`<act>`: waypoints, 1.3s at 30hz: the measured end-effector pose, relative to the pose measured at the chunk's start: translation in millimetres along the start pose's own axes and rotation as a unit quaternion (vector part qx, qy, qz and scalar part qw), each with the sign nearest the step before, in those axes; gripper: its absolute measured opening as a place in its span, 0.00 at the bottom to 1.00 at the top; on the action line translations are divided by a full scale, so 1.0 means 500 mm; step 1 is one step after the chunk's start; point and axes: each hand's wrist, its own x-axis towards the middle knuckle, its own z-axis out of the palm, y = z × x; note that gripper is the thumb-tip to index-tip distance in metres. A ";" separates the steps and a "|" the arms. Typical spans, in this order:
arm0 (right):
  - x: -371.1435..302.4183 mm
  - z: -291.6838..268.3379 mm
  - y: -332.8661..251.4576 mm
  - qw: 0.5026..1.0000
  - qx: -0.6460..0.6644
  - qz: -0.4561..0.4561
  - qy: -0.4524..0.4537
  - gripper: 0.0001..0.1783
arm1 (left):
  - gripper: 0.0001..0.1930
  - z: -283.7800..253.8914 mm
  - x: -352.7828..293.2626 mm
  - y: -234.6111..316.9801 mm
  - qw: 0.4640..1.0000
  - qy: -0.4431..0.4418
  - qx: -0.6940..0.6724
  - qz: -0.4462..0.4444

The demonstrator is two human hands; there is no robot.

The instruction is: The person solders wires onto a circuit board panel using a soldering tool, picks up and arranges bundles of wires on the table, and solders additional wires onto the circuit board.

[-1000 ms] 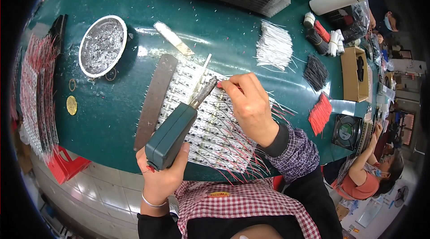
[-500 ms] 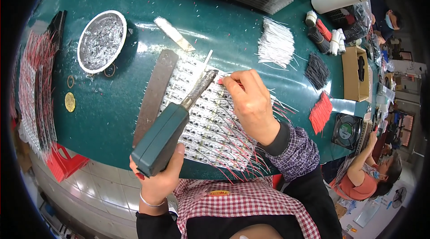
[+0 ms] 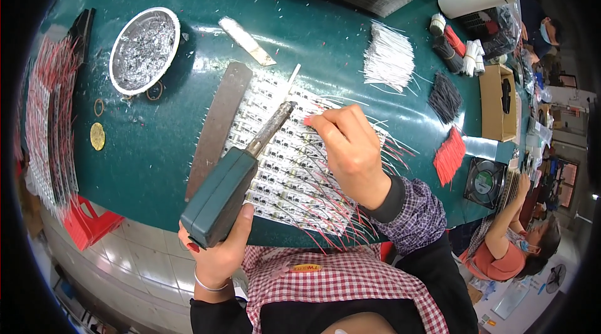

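Note:
My left hand (image 3: 219, 249) is wrapped round the green handle of a soldering gun (image 3: 220, 193). Its metal tip points up and to the right over a white sheet of circuit boards (image 3: 275, 174); a thin pale tube sticks out past the tip. Over the sheet's upper right part, my right hand (image 3: 354, 152) has thumb and forefinger pinched together, close to the boards; what they hold is hidden. Red, white and black wires (image 3: 332, 218) spread from the sheet's right and near sides. A flat brown bar (image 3: 216, 130) lies along its left edge.
A white bowl of silvery scraps (image 3: 144, 51) stands upper left, near a stack of wired boards (image 3: 53, 127). To the right lie piles of white wires (image 3: 388, 57), black wires (image 3: 444, 97) and red wires (image 3: 449, 157), beside a fan (image 3: 485, 182). Another person (image 3: 510, 249) sits at the right.
The soldering gun's tip has drawn back slightly down and left, away from my right fingers. My right hand has shifted a little lower, still pinched.

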 end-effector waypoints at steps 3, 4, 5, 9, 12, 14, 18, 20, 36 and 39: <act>-0.003 0.001 0.000 1.000 0.003 0.006 -0.015 0.16 | 0.19 0.001 0.000 0.003 1.000 -0.003 0.001 0.007; -0.003 0.000 0.000 1.000 0.001 0.009 -0.017 0.16 | 0.19 0.000 0.000 0.005 1.000 -0.003 0.001 0.006; -0.004 0.000 -0.001 1.000 -0.001 0.011 -0.019 0.16 | 0.19 -0.002 0.000 0.008 1.000 -0.016 0.006 0.000; -0.003 0.002 -0.003 1.000 -0.003 0.016 -0.021 0.15 | 0.18 0.001 0.001 0.021 0.998 -0.018 0.052 0.015; -0.004 0.007 -0.005 1.000 -0.009 0.016 -0.012 0.15 | 0.10 0.021 0.009 0.021 0.998 0.038 0.035 0.032; -0.003 0.004 -0.008 1.000 -0.017 0.015 -0.014 0.15 | 0.10 0.020 0.009 0.024 0.999 0.032 0.032 0.029; -0.006 0.007 -0.008 0.999 -0.024 0.015 -0.017 0.15 | 0.10 0.016 0.017 0.035 1.000 0.006 0.012 -0.003; -0.008 0.007 -0.006 0.999 -0.025 0.021 -0.018 0.15 | 0.09 0.017 0.022 0.040 1.000 0.002 0.017 0.003; -0.005 0.006 -0.010 0.999 -0.016 0.032 -0.025 0.15 | 0.08 0.015 0.042 0.047 0.998 -0.041 0.022 0.037; -0.005 0.007 -0.010 0.999 -0.024 0.029 -0.032 0.14 | 0.07 0.009 0.045 0.046 0.997 -0.052 0.044 0.040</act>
